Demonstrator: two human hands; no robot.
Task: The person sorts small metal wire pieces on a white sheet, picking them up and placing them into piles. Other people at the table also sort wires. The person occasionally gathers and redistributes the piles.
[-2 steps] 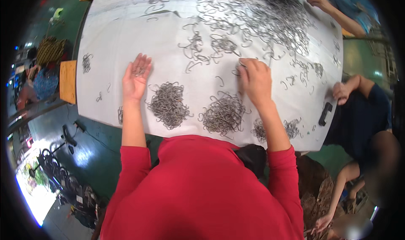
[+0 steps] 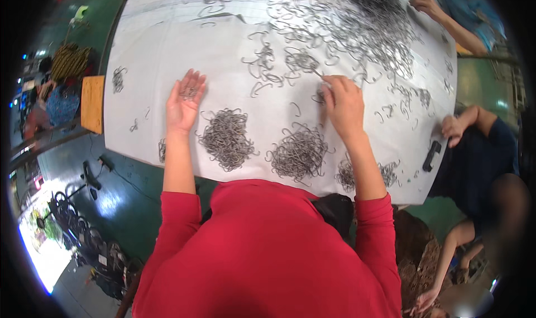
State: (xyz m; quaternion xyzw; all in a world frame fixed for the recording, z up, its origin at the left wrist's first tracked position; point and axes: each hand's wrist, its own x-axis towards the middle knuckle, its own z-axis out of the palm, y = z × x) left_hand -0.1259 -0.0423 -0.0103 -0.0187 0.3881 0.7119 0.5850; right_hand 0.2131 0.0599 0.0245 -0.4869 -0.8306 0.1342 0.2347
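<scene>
My left hand (image 2: 184, 108) is held palm up over the left of the white table, fingers stretched out. A few thin grey metal hooks (image 2: 188, 92) rest in its palm. My right hand (image 2: 345, 107) is turned palm down, thumb and fingers drawn together beside a small cluster of loose metal hooks (image 2: 301, 61). A thin hook shows at its fingertips; the hand hides how many it has. Nearer my body lie two dense heaps of hooks, a left heap (image 2: 226, 139) and a right heap (image 2: 298, 151).
A large hook pile (image 2: 377, 11) spreads over the far side of the white table (image 2: 151, 44). Smaller hook groups lie near the edges. A black object (image 2: 431, 156) sits at the right edge. Other people's hands, a far one (image 2: 427, 6) and a nearer one (image 2: 452, 129), are at the right.
The whole view has shifted slightly. Against the table, my right hand has moved a little farther away from me, toward the loose hooks. The left hand is still palm up.
</scene>
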